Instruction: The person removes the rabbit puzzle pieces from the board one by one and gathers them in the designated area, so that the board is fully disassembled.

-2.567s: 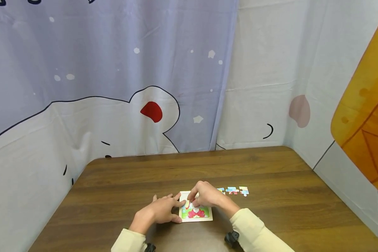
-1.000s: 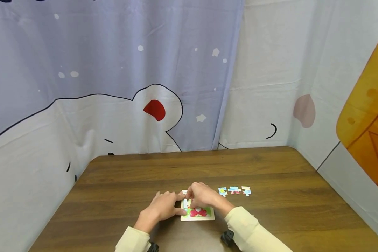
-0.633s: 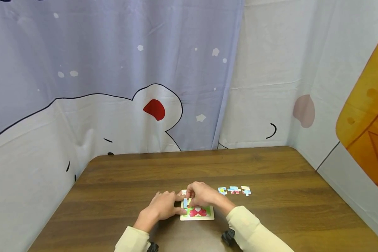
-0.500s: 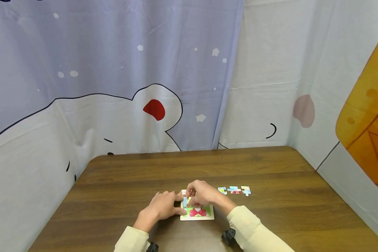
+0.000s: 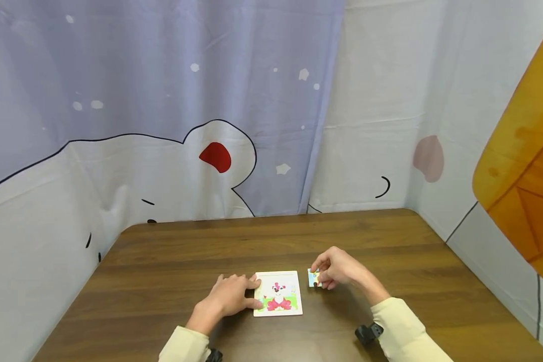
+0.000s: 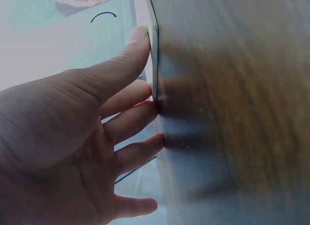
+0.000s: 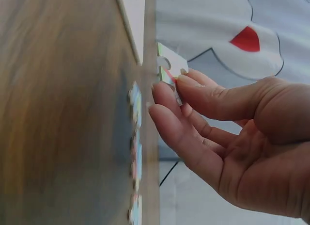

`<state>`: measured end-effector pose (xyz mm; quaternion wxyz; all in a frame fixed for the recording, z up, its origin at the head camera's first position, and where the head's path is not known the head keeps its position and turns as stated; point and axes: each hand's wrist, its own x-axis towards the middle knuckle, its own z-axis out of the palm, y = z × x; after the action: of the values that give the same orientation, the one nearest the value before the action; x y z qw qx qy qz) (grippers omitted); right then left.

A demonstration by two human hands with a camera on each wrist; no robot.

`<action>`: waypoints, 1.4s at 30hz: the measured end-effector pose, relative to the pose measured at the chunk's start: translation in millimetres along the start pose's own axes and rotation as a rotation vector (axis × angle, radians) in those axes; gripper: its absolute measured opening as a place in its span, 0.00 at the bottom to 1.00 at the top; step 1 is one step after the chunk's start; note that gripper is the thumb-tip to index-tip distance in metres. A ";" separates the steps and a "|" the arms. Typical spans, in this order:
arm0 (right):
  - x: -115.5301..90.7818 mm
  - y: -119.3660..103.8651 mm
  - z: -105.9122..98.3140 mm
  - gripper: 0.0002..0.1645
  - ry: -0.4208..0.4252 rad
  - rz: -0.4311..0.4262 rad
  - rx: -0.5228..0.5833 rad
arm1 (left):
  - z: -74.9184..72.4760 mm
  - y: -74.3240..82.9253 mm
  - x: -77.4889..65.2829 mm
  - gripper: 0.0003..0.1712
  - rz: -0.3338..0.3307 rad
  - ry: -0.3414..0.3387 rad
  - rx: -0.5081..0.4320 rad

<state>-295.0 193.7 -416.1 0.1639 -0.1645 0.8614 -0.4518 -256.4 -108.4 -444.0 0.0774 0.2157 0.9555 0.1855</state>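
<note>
My right hand (image 5: 337, 269) pinches a jigsaw piece (image 7: 167, 65) between thumb and fingers, above the table to the right of the puzzle board. Light blue and yellow show on this piece (image 5: 313, 278) in the head view. My left hand (image 5: 228, 297) lies at the left side of the pale-framed puzzle board (image 5: 278, 274), its thumb and index fingertip on the frame. In the left wrist view the left hand's other fingers (image 6: 140, 150) spread down to the table. A pink figure on green fills the board's lower part; its upper part is mostly pale.
Several loose jigsaw pieces (image 7: 136, 108) lie in a row on the table in the right wrist view; in the head view the right hand hides them. The brown wooden table (image 5: 199, 251) ends at a printed curtain (image 5: 271, 125) behind and on both sides.
My right hand has lifted a jigsaw piece off the upper left of the board and carried it right, beside the loose pieces. The left hand has stayed at the board's left edge.
</note>
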 end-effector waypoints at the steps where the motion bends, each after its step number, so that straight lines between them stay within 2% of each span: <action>1: -0.9 1.8 -1.1 0.12 0.007 0.013 -0.004 | -0.6 -0.2 -0.5 0.38 -0.001 0.003 0.000; 10: -1.5 6.5 9.3 0.10 0.067 0.120 -0.124 | 0.9 -0.9 -0.3 0.38 0.002 0.008 -0.001; 15: -1.6 6.7 14.7 0.09 0.105 0.121 -0.189 | 0.0 0.1 -1.1 0.38 0.000 0.004 -0.003; 25: -0.5 9.3 18.6 0.13 0.171 0.114 -0.316 | 2.0 -0.4 -0.3 0.38 0.008 -0.007 -0.007; 31: -0.9 11.6 18.6 0.13 0.157 0.104 -0.327 | 3.4 0.5 -0.4 0.38 -0.002 -0.007 -0.007; 42: -1.3 11.2 18.1 0.13 0.149 0.051 -0.270 | 2.0 -0.1 0.5 0.38 -0.002 -0.004 -0.001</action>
<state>-287.6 187.2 -435.0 0.0872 -0.1293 0.9280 -0.3384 -256.4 -107.6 -445.9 0.0796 0.2149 0.9555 0.1857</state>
